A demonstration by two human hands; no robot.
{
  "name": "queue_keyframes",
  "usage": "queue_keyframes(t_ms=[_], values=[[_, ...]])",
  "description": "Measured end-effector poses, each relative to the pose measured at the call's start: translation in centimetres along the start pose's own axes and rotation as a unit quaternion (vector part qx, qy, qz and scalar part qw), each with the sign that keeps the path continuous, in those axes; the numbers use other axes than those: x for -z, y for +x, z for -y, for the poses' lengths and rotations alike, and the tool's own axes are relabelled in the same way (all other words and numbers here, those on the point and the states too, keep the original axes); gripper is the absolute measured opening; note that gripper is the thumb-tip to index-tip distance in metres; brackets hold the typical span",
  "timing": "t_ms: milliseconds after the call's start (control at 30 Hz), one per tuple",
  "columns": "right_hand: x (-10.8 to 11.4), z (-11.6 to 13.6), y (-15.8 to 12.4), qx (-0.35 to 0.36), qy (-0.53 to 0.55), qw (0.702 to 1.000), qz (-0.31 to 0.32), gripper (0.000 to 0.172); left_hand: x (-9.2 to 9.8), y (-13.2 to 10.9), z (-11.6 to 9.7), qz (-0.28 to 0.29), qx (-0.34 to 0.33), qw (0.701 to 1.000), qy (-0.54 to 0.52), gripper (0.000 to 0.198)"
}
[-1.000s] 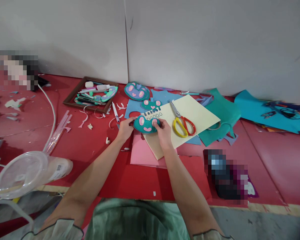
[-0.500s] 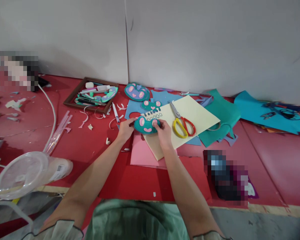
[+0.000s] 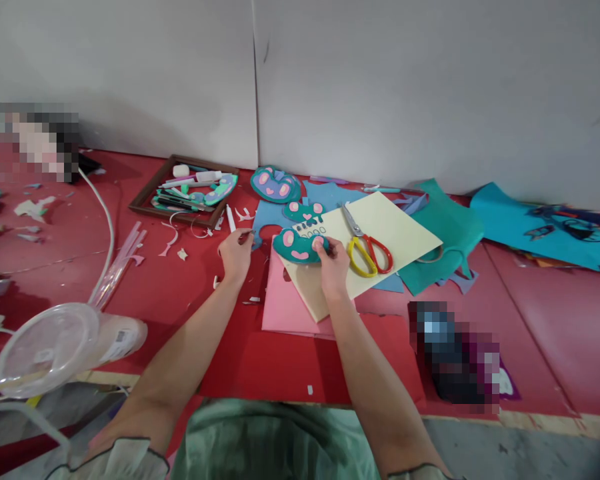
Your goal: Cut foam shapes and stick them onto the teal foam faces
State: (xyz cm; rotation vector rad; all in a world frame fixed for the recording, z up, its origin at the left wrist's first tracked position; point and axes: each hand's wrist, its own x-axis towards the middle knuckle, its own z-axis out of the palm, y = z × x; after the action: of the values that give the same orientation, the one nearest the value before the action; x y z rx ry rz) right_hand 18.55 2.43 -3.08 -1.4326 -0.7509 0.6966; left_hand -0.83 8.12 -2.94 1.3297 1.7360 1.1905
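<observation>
Between the two hands, a gap has opened: the left hand (image 3: 236, 252) has been drawn away from the teal felt piece (image 3: 298, 245) since a second ago, and a thin dark tool is now pinched in its loosely curled fingers. The felt piece is held by the right hand (image 3: 333, 261) alone, gripped at its right edge, over the cream sheet (image 3: 390, 233). It is rounded, teal, with pink patches. Just right of that hand, scissors (image 3: 366, 244) are laid.

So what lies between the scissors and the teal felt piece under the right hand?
In the head view, only bare cream sheet lies between the scissors and the teal felt piece; the right hand borders that stretch.
</observation>
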Motion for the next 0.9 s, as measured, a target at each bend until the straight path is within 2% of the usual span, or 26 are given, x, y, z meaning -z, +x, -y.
queue_keyframes(t_ms=[200, 467, 667, 767, 900], values=[[-0.1, 0.4, -0.2, -0.006, 0.016, 1.0, 0.0, 0.035, 0.6, 0.4, -0.3, -0.067, -0.035, 0.997, 0.021, 0.019], [0.0, 0.1, 0.0, -0.015, 0.014, 1.0, 0.005, 0.038, 1.1, 1.8, 0.5, -0.155, -0.041, 0.986, -0.052, 0.016], [0.0, 0.4, 0.0, -0.015, 0.021, 1.0, 0.006, 0.035, 0.8, 1.2, -0.1, -0.12, -0.08, 0.989, -0.045, 0.022], [0.1, 0.4, 0.2, -0.017, 0.021, 1.0, 0.002, 0.036, 0.8, 1.2, -0.1, -0.129, -0.082, 0.988, -0.034, 0.01], [0.5, 0.5, 0.6, -0.017, 0.019, 1.0, -0.003, 0.037, 0.7, 1.5, 0.3, -0.141, -0.083, 0.986, -0.022, 0.008]])
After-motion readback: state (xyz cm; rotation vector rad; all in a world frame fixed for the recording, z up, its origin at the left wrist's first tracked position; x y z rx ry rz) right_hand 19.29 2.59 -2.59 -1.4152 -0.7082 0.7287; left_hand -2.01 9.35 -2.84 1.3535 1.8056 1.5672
